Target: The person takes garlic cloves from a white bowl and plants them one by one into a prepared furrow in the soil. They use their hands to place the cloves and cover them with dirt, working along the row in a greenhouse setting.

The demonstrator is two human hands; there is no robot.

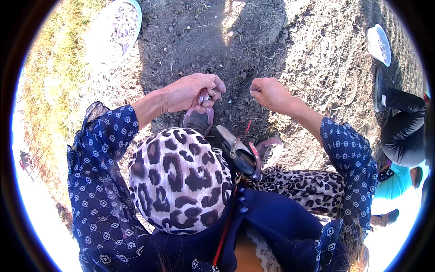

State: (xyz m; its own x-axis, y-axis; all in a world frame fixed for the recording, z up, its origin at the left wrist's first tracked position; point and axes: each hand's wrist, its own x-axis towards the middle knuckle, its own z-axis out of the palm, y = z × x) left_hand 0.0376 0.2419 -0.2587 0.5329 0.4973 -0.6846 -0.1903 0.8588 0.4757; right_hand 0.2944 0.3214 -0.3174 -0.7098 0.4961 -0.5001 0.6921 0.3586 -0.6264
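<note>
Several pale purple-white cloves, which look like garlic, are held in the curled fingers of my left hand. That hand is above the toe of a grey and pink shoe. To its right, my right hand hovers over the soil with thumb and fingertips pinched together. A small pale spot shows at its thumb tip; whether it is a nail or a held piece I cannot tell. Dark, crumbly soil lies beneath both hands, with a few small white bits scattered on it.
At the upper left stands a wide basin full of similar cloves, partly washed out by glare. Another white basin stands at the upper right. Beside it a person in black trousers crouches, with a person in a turquoise top further back.
</note>
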